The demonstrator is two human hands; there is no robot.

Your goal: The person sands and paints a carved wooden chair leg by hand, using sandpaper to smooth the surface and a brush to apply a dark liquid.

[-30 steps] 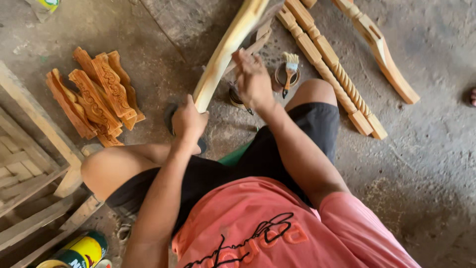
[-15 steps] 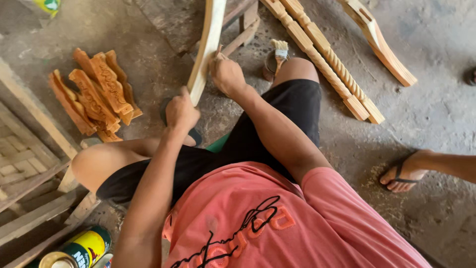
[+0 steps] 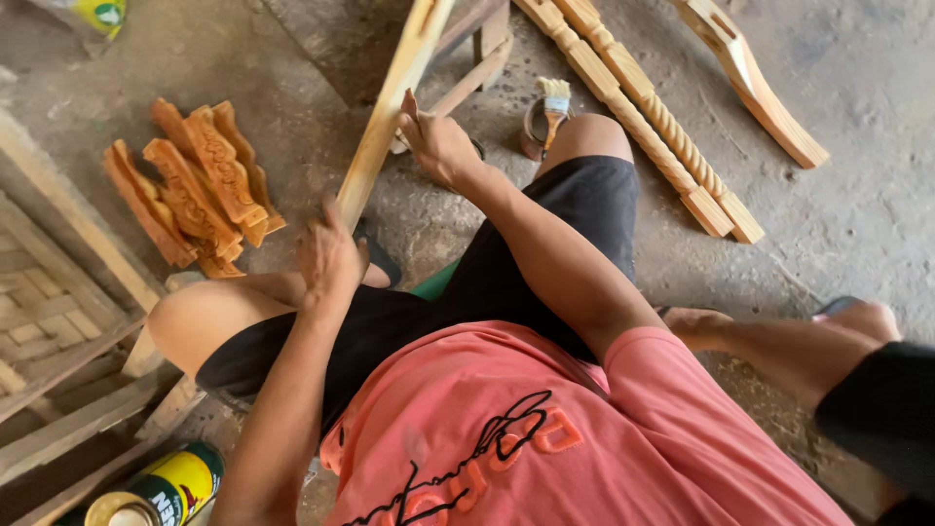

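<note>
A long pale wooden slat (image 3: 390, 107) slants from the top centre down toward my lap. My left hand (image 3: 329, 255) grips its lower end, just above my bare left knee. My right hand (image 3: 436, 144) presses against the slat's right edge higher up, fingers curled on it; whether it holds something small like sandpaper is hidden. I sit low on the concrete floor in black shorts and a salmon shirt.
A pile of carved orange-brown wood pieces (image 3: 195, 185) lies at left. Two twisted spindles (image 3: 643, 107) and a curved leg (image 3: 755, 83) lie at upper right. A paintbrush (image 3: 555, 102) rests in a small tin. A yellow-green can (image 3: 161, 487), wooden frames (image 3: 58, 331), another person's leg (image 3: 808, 351).
The view has swung left and down. The slat now stands steeper, my right hand slid along it, and another person's leg has come further in at right.
</note>
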